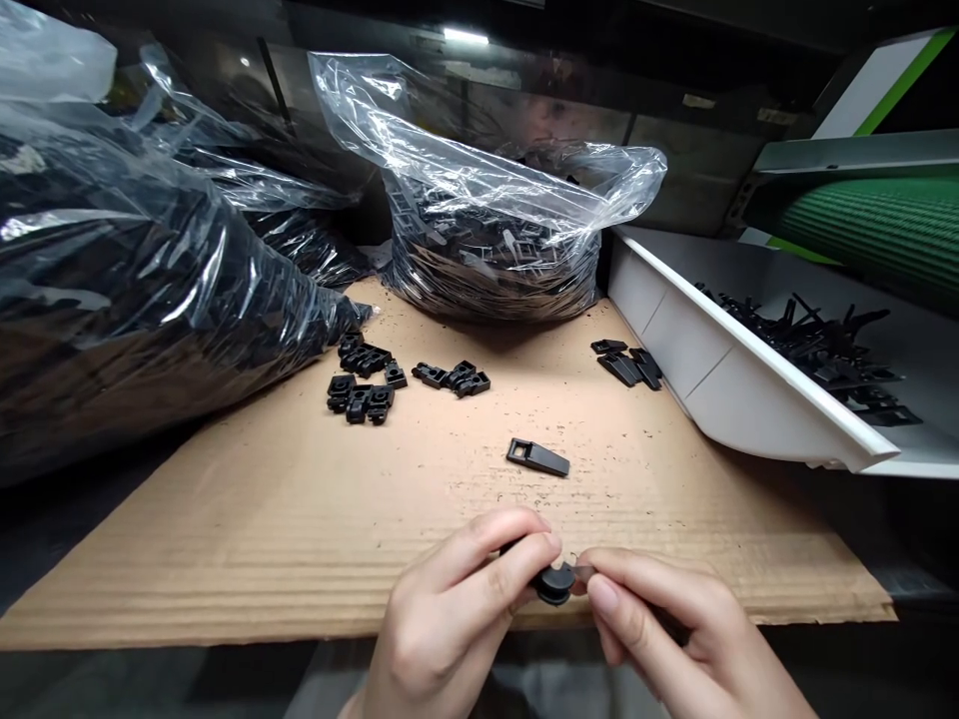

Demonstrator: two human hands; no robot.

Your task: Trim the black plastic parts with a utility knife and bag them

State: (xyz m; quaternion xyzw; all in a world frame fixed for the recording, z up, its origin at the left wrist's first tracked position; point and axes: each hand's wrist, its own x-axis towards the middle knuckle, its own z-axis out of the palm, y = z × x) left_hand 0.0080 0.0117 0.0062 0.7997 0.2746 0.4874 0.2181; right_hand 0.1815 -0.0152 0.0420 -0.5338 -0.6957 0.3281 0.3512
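Note:
Near the cardboard's front edge, my left hand [457, 609] pinches a black plastic part [554, 584] with a rounded, grooved end; my fingers cover the rest of it. My right hand [674, 619] is closed on a small thin blade [583, 572], its pointed tip against or very near the part's rounded end. Most of the blade is hidden by the fingers. Just beyond my hands lies a flat, tapered black plastic piece [543, 457] with a square hole at one end.
Cardboard [247, 519] covers the worktop, sprinkled with dark shavings. Several black parts [367, 389] sit in clusters at left, and tapered pieces [625, 364] at right. Clear bags of black parts [494, 230] stand behind and left [150, 270]. A white tray [719, 389] flanks the right beside a green roller [876, 225].

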